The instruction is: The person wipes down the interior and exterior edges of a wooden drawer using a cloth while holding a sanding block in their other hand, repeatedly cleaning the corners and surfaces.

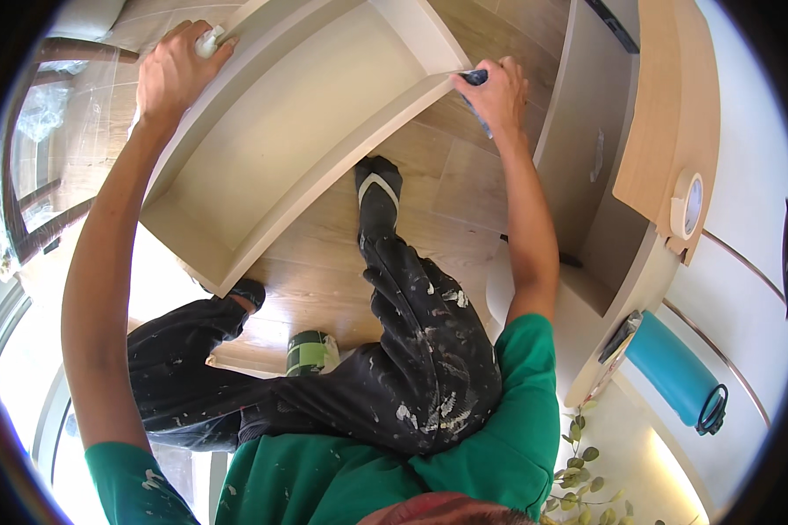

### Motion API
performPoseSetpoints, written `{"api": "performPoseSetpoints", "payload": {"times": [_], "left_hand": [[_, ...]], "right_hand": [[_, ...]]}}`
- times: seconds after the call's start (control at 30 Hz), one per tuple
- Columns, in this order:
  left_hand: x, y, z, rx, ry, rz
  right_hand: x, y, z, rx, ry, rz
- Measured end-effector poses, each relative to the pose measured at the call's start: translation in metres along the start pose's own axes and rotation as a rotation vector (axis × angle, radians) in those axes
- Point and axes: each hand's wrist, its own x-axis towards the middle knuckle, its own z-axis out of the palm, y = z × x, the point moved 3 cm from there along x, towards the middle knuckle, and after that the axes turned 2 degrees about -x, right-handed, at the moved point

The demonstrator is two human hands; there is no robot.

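A beige drawer (298,114), open side up, stretches diagonally between my arms. My left hand (177,77) is closed around a white spray bottle (208,41) at the drawer's far left side; its nozzle shows between thumb and fingers, and most of the body is hidden. At the drawer's right corner, my right hand (499,101) grips a dark blue cloth (474,78) pressed against the edge of the wall. Part of the cloth hangs below the palm.
Right of me stands a beige cabinet (578,114), with a brown board (665,114), a tape roll (686,203) and a teal bottle (674,363). A green-and-white can (312,353) stands between my legs. Plastic-wrapped furniture (57,149) is at left, a leafy plant (578,477) at lower right.
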Motion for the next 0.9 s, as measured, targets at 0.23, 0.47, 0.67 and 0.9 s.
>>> {"api": "performPoseSetpoints", "payload": {"times": [0.23,0.47,0.67,0.9], "left_hand": [[-0.002,-0.004,0.004,0.007,0.020,-0.003],[0.000,-0.001,0.000,0.001,-0.077,-0.042],[-0.001,-0.005,0.001,0.022,-0.049,-0.038],[-0.001,0.001,-0.003,0.026,-0.051,-0.052]], "right_hand": [[0.000,-0.005,0.001,-0.018,0.016,0.006],[-0.006,-0.008,0.001,-0.058,0.016,-0.001],[-0.005,-0.008,0.002,0.000,0.035,0.003],[-0.012,-0.016,0.002,0.027,0.050,-0.064]]}}
